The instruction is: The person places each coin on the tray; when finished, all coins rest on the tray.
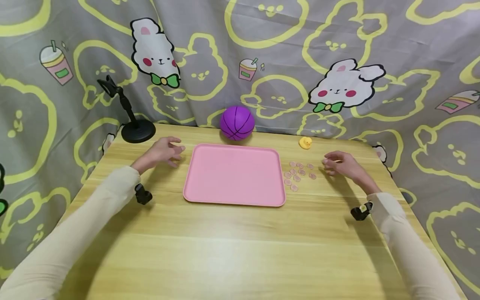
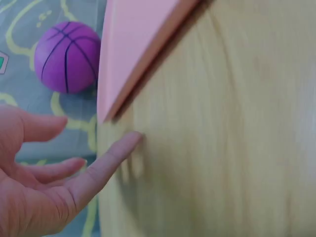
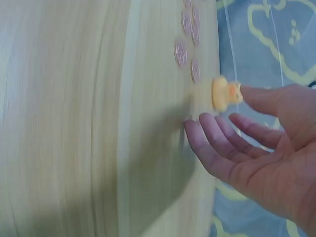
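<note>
Your left hand (image 1: 163, 151) near the pink tray (image 1: 235, 176), your right hand (image 1: 344, 166) beside pink discs (image 1: 301, 171), all fingers (image 2: 105, 166) loosely released

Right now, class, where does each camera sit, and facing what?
Head: on the head, forward and down at the tray; left hand, right hand, sleeves show.
Left wrist: worn there, toward ball and tray; left hand shows.
Right wrist: worn there, toward duck and discs; right hand shows.
Head and left wrist share ball and tray.

Wooden table (image 1: 232, 254) — tray (image 1: 235, 176), ball (image 1: 237, 123), duck (image 1: 305, 143), pink discs (image 1: 301, 172), black stand (image 1: 138, 131).
</note>
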The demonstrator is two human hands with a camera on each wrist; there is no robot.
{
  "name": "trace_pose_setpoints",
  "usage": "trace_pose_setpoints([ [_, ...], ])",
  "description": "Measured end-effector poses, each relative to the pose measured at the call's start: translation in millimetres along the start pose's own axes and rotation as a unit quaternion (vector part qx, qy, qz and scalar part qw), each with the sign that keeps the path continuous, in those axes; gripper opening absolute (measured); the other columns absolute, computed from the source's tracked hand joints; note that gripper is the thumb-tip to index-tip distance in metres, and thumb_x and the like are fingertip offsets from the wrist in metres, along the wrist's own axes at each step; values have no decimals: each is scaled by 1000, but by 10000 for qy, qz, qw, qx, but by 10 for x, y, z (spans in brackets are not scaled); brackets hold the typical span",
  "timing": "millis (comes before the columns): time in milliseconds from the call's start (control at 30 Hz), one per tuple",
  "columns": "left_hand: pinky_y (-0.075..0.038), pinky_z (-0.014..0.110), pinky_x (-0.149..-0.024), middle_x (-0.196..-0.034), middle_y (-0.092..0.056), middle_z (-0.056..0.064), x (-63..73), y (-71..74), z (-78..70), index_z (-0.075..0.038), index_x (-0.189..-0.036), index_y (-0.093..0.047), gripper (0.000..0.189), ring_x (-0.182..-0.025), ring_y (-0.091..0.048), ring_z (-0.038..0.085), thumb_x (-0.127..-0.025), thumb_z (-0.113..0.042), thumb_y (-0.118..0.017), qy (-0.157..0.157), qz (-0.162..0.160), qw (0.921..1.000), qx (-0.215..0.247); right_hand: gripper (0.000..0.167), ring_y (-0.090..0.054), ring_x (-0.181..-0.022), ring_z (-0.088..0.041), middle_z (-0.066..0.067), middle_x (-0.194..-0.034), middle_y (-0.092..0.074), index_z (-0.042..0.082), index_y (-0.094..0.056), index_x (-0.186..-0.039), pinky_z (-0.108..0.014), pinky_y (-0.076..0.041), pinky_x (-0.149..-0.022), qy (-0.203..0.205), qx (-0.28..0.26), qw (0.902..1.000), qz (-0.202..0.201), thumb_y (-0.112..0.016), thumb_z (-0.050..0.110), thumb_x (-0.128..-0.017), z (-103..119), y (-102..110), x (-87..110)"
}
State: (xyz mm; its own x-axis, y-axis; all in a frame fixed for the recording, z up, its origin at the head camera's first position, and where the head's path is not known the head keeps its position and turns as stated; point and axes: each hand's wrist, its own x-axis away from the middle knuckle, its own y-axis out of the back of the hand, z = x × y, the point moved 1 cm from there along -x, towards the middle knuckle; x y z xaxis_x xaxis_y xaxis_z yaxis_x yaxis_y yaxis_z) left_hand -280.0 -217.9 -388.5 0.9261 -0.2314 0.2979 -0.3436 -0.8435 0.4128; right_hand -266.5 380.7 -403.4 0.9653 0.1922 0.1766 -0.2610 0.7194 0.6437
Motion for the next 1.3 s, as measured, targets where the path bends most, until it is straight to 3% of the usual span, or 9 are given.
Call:
trace_pose_setpoints([
  [133, -69, 39, -76, -138, -50, 41, -36, -154, 14, 16, -156, -26, 62, -108, -70, 43, -106, -6, -56, 12, 131, 9992, 388, 47, -69, -89, -4, -40, -130, -56, -21, -45, -140, -23, -65, -83, -59, -364, 9992, -143, -56, 12, -109, 38, -153, -97],
  [233, -69, 36, -73, -118, -61, 32, -81, -283, 71, 19, -150, -33, 59, -86, -72, 26, -101, 0, -59, 0, 275, 9992, 286, 44, -69, -88, -9, -35, -121, -62, -19, -53, -132, -19, -63, -75, -43, 65, 9992, -388, -62, 15, -106, 72, -291, -130],
  [333, -69, 35, -70, -104, -67, 24, -110, -363, 131, 20, -146, -38, 56, -77, -70, 16, -98, 3, -60, 58, 382, 9992, 137, 42, -68, -87, -19, -26, -109, -67, -13, -60, -127, -20, -56, -70, -34, 722, 9958, -568, -70, 20, -103, 82, -404, -146],
  [433, -69, 34, -68, -102, -69, 22, -129, -370, 158, 20, -145, -41, 53, -75, -70, 16, -99, 3, -62, 106, 320, 9993, 144, 36, -67, -82, -25, -20, -97, -68, -7, -64, -120, -24, -51, -68, 67, 1127, 9907, -764, -74, 21, -100, 87, -461, -177],
  [567, -69, 33, -67, -104, -70, 24, -141, -359, 138, 18, -144, -44, 52, -76, -70, 16, -99, 1, -64, 137, 212, 9994, 234, 23, -67, -72, -21, -19, -89, -68, -5, -66, -109, -23, -51, -65, 246, 1218, 9878, -938, -74, 14, -99, 93, -470, -234],
  [800, -69, 34, -67, -102, -69, 23, -87, -361, 124, 17, -146, -46, 52, -75, -70, 17, -100, -1, -63, 159, 118, 9998, 39, 19, -65, -68, -13, -18, -92, -61, -13, -58, -108, -22, -61, -59, 58, 411, 9985, -345, -66, 2, -102, 101, -505, -233],
  [900, -69, 35, -67, -101, -70, 23, -87, -368, 106, 17, -145, -46, 52, -74, -70, 17, -100, 0, -63, 117, 117, 9999, 49, 20, -64, -72, -13, -17, -92, -61, -13, -57, -107, -21, -60, -60, 93, 429, 9986, -299, -68, 2, -100, 118, -464, -207],
  [1100, -69, 35, -67, -113, -68, 30, -105, -364, 52, 16, -146, -45, 50, -82, -72, 21, -100, 2, -59, 154, 232, 9996, 40, 12, -67, -78, -21, -20, -90, -66, -9, -61, -100, -22, -59, -64, 465, 815, 9953, -256, -70, -1, -98, 222, -365, -215],
  [1300, -69, 35, -68, -133, -57, 37, -64, -313, -46, 16, -151, -37, 58, -100, -71, 31, -98, 5, -57, 230, 225, 9994, -125, 8, -68, -85, -30, -22, -95, -71, -7, -70, -102, -20, -54, -69, 1160, 1214, 9856, -187, -71, 0, -97, 576, -493, -273],
])
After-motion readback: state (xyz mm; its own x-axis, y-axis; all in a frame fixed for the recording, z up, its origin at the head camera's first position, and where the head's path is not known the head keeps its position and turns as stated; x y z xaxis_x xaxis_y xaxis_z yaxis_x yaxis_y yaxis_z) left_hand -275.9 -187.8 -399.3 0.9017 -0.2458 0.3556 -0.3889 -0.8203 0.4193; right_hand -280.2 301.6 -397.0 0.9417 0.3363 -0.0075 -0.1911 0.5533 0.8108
